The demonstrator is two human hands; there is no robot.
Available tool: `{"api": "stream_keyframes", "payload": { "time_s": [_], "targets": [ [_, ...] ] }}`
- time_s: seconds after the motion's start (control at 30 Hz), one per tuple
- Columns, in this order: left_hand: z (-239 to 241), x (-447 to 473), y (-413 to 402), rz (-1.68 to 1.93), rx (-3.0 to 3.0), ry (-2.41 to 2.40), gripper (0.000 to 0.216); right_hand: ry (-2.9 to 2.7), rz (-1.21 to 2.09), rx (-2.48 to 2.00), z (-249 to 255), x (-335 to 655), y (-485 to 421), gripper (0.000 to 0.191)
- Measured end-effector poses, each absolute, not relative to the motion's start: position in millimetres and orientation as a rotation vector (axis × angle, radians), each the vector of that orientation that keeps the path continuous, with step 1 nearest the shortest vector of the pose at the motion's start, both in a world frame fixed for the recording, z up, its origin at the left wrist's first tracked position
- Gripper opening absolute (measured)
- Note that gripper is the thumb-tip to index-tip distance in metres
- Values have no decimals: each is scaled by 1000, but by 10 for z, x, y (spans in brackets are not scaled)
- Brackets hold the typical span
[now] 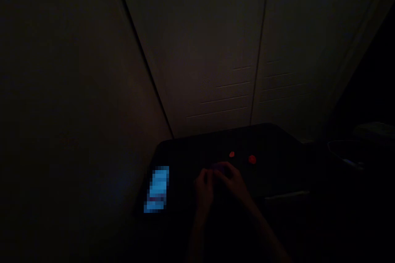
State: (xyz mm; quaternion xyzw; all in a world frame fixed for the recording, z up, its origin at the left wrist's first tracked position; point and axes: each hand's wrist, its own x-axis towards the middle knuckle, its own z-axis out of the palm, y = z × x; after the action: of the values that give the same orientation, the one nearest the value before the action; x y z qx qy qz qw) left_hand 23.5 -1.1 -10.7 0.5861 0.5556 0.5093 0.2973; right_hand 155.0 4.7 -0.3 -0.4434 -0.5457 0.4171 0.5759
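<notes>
Over a dark tabletop [185, 152], my left hand [204, 185] and my right hand [231, 177] are close together with bent fingers. Between the fingertips is a small, dim purple piece [218, 167]; the poor light hides what kind of thing it is. Both hands appear closed on it. Just beyond my right hand lies a small red piece [232, 154], and a rounder red piece [252, 159] sits to its right. Their kind is too dark to make out.
A lit, blurred-out screen [156, 190] lies at the table's left end. Pale panels [212, 49] with grooves rise behind the table, and a wall [77, 111] stands at left. At right, a thin cable [335, 152] curves near a pale object [353, 163] in deep shadow.
</notes>
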Motion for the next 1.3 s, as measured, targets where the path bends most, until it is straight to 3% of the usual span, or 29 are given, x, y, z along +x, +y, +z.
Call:
{"api": "stream_keyframes", "payload": {
  "time_s": [0.5, 0.83, 1.3],
  "targets": [
    [-82, 263, 11, 1442, 1366, 1337, 34, -1313, 1032, -1052, -39, 1565, 64, 34],
    [-155, 229, 24, 1456, 1382, 1385, 35, -1344, 995, -1021, -7, 1551, 52, 31],
    [-141, 261, 35, 1400, 1354, 1358, 48, -1131, 940, -1063, -62, 1564, 118, 43]
  ]
}}
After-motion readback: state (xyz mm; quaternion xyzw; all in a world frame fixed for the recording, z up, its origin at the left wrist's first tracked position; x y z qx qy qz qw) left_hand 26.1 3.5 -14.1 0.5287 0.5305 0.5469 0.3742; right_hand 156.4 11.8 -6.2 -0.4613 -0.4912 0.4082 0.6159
